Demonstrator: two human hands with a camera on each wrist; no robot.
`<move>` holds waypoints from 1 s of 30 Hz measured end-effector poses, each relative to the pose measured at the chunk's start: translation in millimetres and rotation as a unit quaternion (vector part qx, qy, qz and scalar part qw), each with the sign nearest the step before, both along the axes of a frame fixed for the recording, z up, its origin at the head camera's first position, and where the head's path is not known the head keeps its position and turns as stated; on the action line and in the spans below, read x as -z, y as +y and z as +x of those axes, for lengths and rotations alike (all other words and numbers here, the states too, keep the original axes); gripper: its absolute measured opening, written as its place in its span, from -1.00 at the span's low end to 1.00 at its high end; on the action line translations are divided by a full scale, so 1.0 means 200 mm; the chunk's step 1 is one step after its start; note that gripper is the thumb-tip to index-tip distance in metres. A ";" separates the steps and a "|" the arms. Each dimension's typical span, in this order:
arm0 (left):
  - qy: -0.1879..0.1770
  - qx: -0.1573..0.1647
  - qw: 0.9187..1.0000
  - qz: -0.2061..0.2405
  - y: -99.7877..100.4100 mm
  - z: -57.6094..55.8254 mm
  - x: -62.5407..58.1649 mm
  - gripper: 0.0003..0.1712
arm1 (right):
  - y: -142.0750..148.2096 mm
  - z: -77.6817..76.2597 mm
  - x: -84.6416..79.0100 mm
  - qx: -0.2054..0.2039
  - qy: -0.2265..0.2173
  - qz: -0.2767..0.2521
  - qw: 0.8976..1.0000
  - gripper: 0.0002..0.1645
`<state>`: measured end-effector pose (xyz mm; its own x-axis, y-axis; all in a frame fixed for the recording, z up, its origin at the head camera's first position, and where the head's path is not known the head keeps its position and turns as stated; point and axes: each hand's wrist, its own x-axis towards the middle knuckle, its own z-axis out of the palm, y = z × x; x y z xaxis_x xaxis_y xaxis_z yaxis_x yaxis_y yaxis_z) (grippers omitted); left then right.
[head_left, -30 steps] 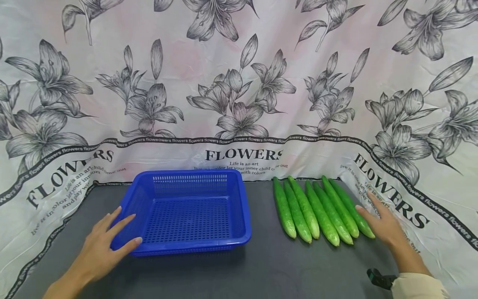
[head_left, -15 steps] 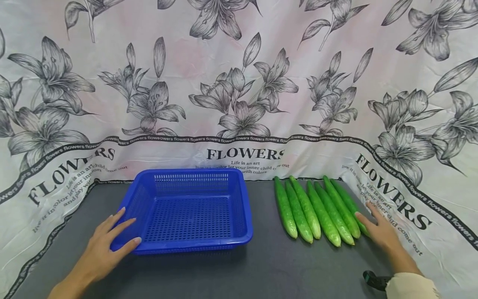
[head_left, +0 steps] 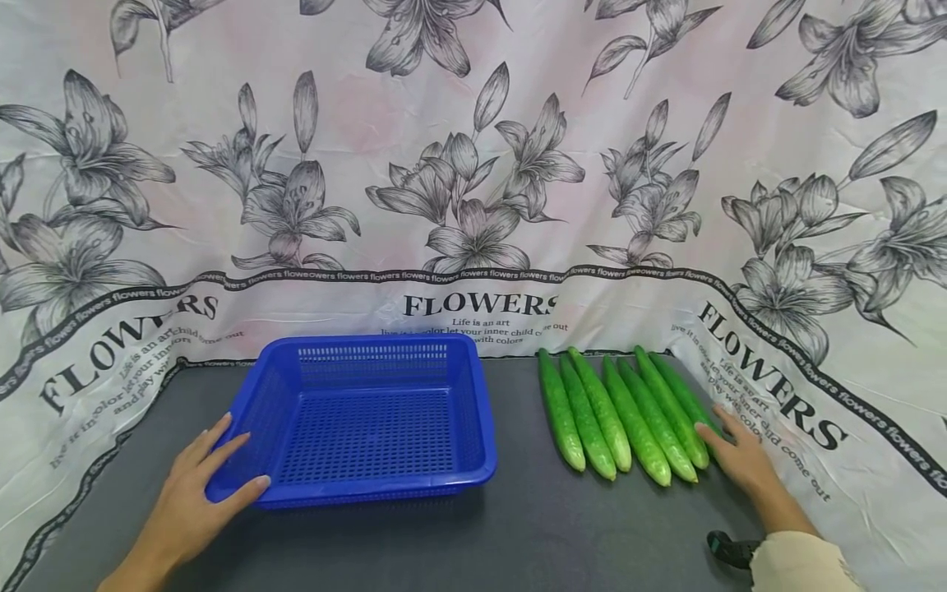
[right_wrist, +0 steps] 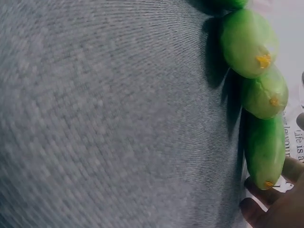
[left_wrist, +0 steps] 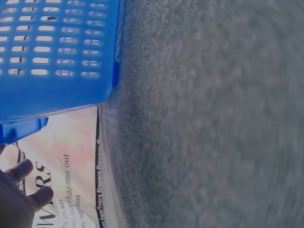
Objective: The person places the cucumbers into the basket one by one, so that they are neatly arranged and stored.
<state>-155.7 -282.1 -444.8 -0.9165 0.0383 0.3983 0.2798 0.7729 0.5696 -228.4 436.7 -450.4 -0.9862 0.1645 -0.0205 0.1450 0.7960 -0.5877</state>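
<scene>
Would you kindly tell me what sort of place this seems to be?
Probably a makeshift tabletop booth, perhaps for demonstrations: flower-printed cloth hangs behind and along both sides of a grey table, where a blue basket and a row of cucumbers lie.

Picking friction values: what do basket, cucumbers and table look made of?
Basket: likely molded plastic, semi-gloss; uniform blue, regular slots.
Cucumbers: probably real, waxy skin; highlights, yellow tips, though imitations possible.
Table: matte, perhaps fabric-covered; fine ribbed texture in right wrist view.

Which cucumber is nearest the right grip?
The rightmost cucumber: in the head view, the right grip partly covers it. The other six lie farther left.
</scene>
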 end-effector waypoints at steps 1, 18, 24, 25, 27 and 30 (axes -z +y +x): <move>-0.002 -0.001 1.000 0.000 0.00 0.00 0.00 -0.24 | 0.00 0.00 0.00 0.002 0.002 0.002 1.000 -0.07; -0.005 -0.008 1.000 0.001 0.00 0.00 0.00 -0.20 | 0.03 -0.03 0.07 0.019 0.046 0.065 0.997 -0.34; -0.006 -0.009 1.000 0.000 0.00 0.00 0.00 -0.20 | 0.02 -0.03 0.04 0.073 0.050 0.073 0.993 -0.42; -0.006 -0.009 1.000 0.001 0.00 0.00 0.00 -0.20 | 0.02 -0.03 0.04 0.085 0.046 0.067 0.993 -0.41; -0.005 -0.010 1.000 0.003 0.00 0.00 0.01 -0.20 | 0.02 -0.03 0.02 0.106 0.035 0.055 0.992 -0.39; -0.005 -0.011 1.000 0.004 0.01 0.01 0.01 -0.21 | 0.02 -0.03 0.01 0.130 0.029 0.044 0.990 -0.37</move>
